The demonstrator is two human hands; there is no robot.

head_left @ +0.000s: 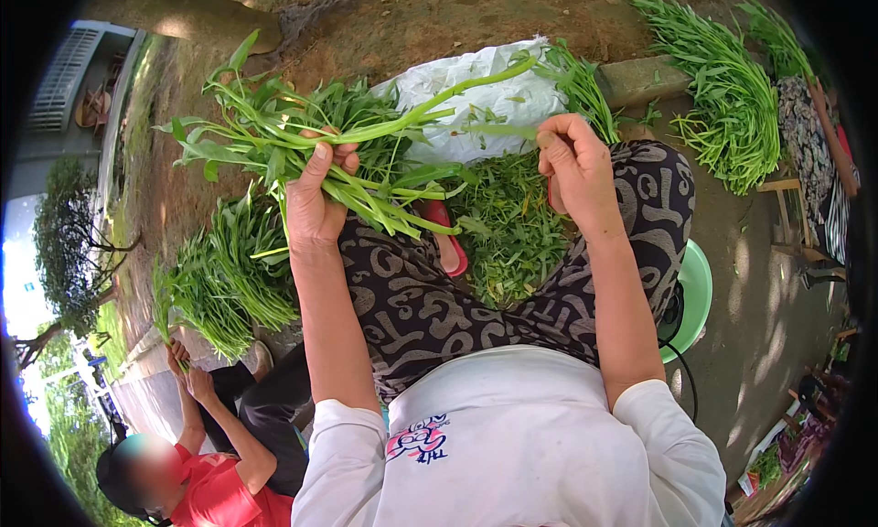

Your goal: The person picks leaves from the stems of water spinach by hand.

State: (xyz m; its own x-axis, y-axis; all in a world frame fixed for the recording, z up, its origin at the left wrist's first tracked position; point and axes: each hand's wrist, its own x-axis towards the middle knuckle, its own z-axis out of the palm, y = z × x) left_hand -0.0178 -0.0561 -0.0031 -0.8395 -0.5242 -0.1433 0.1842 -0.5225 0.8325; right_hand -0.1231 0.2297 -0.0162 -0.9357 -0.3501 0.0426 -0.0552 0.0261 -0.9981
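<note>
Holding a green bunch (pixel 274 143), our left hand (pixel 315 198) is curled around the stems, with leaves spilling to the left of the grip and stem ends reaching right. Our right hand (pixel 578 166) has thumb and fingertips pinched together on a blurred leaf (pixel 501 130), which points leftward from that grip. Beyond both grips we see a white sack (pixel 514 99); beneath and between them, a leaf pile (pixel 512 225).

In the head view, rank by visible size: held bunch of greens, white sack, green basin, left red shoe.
1. held bunch of greens
2. white sack, partly covered
3. green basin, partly hidden
4. left red shoe
</note>
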